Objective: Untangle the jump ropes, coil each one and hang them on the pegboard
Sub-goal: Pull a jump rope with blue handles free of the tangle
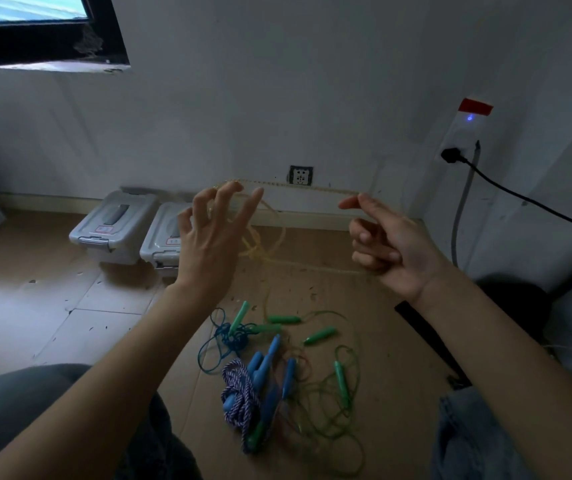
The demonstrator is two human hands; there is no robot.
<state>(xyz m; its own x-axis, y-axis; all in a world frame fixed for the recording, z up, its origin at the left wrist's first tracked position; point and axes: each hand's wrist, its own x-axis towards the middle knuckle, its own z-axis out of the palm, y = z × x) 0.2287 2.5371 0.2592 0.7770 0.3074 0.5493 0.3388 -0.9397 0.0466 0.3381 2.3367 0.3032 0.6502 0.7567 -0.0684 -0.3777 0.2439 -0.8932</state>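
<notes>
Yellow rope (pixel 298 186) runs level between hands: left hand (pixel 208 237) loops it over spread fingers, right hand (pixel 386 245) pinches it.

- The room is dim, with a cool grey-blue cast over the wall (pixel 277 81).
- The only bright daylight shows in the window (pixel 25 8) at the upper left.
- A small blue indicator lamp (pixel 470 117) glows on the right.
- The yellow rope (pixel 298 185) is smeared by motion blur.
- Wide-angle distortion bends the frame edges; fine detail is soft and noisy.
</notes>
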